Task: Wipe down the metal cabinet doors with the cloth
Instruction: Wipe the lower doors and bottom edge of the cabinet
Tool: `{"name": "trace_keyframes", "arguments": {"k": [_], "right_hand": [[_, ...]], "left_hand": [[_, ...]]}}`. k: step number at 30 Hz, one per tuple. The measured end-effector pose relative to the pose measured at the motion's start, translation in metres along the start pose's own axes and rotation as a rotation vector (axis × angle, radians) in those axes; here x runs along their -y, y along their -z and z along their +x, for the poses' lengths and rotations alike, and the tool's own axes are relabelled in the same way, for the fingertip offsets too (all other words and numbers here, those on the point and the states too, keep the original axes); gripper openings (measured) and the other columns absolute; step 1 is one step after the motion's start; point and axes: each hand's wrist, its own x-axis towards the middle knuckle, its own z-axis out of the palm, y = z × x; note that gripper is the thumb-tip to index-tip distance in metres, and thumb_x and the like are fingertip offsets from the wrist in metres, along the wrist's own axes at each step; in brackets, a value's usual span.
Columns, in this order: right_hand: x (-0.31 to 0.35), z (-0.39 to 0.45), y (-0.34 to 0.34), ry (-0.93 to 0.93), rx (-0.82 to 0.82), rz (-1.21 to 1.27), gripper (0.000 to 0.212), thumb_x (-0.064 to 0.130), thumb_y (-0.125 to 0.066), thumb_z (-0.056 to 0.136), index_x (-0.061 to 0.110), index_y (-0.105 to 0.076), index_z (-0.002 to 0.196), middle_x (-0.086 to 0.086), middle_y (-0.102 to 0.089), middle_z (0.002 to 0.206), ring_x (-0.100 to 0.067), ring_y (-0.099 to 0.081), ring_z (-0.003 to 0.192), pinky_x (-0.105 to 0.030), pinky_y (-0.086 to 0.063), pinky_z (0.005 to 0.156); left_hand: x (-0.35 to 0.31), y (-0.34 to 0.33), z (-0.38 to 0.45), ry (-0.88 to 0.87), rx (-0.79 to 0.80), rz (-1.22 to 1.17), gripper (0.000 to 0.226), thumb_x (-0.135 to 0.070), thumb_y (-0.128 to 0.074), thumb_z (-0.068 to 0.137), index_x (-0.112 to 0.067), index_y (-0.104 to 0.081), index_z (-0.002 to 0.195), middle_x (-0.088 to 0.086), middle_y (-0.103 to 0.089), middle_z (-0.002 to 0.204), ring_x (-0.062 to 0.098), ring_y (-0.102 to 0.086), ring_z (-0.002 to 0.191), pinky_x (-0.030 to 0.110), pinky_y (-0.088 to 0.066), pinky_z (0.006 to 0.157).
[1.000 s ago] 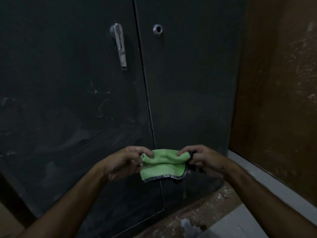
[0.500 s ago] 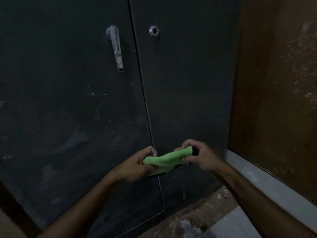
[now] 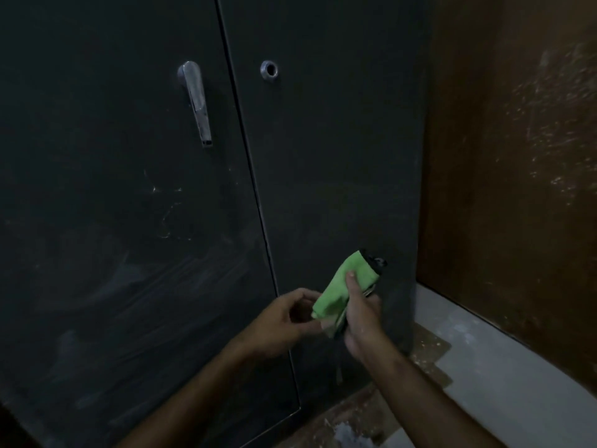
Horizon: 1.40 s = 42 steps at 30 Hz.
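A dark metal cabinet fills the view, with its left door [image 3: 129, 221] smeared with pale streaks and its right door [image 3: 339, 156] plainer. The green cloth [image 3: 342, 286] is folded into a narrow bundle, tilted up to the right, in front of the lower right door. My right hand [image 3: 358, 315] grips it with the thumb laid across the fold. My left hand [image 3: 284, 318] is beside it, its thumb and curled fingers pinching the bundle's lower end. The cloth is apart from the door.
A chrome lever handle [image 3: 197, 98] hangs on the left door and a round lock [image 3: 269, 70] sits on the right one. A brown wall [image 3: 517, 189] stands at the right. Below lie a pale floor [image 3: 500, 383] and dusty debris [image 3: 352, 428].
The cloth, spread between both hands a second ago, has been folded into a narrow bundle. It now sits mostly in my right hand, raised and shifted right.
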Motion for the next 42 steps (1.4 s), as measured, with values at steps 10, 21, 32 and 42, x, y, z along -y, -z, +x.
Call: {"name": "trace_keyframes", "arguments": {"k": [10, 21, 32, 42], "right_hand": [[0.036, 0.081, -0.01, 0.469, -0.097, -0.405, 0.032, 0.024, -0.051, 0.104, 0.012, -0.051, 0.134, -0.008, -0.06, 0.121, -0.029, -0.06, 0.109, -0.037, -0.047, 0.089], [-0.003, 0.088, -0.137, 1.406, -0.188, -0.754, 0.036, 0.044, -0.053, 0.103, 0.013, -0.062, 0.119, -0.015, -0.066, 0.105, -0.033, -0.065, 0.089, -0.04, -0.054, 0.069], [0.022, 0.109, -0.138, 1.507, -0.247, -0.671, 0.024, 0.026, -0.061, 0.101, 0.009, -0.066, 0.118, -0.012, -0.066, 0.096, -0.031, -0.064, 0.078, -0.038, -0.049, 0.061], [0.096, 0.153, -0.13, 1.244, -0.474, -0.522, 0.023, 0.031, -0.056, 0.103, 0.009, -0.065, 0.106, -0.011, -0.067, 0.096, -0.031, -0.065, 0.083, -0.036, -0.043, 0.065]], "left_hand": [[-0.032, 0.138, 0.019, -0.437, -0.576, 1.228, 0.046, -0.054, -0.048, 0.093, -0.022, -0.067, 0.12, 0.006, -0.053, 0.139, 0.031, -0.044, 0.135, 0.05, -0.033, 0.114], [-0.013, 0.187, 0.034, -0.683, -0.626, 1.758, 0.065, -0.053, -0.042, 0.105, -0.01, -0.052, 0.152, 0.016, -0.039, 0.164, 0.036, -0.037, 0.152, 0.06, -0.025, 0.126], [-0.01, 0.187, 0.038, -0.67, -0.661, 1.827, 0.067, -0.054, -0.042, 0.105, -0.01, -0.047, 0.155, 0.016, -0.037, 0.166, 0.037, -0.038, 0.152, 0.059, -0.022, 0.127], [-0.008, 0.186, 0.038, -0.66, -0.676, 1.822, 0.071, -0.054, -0.042, 0.104, -0.009, -0.038, 0.16, 0.014, -0.03, 0.169, 0.037, -0.034, 0.154, 0.061, -0.026, 0.125]]}}
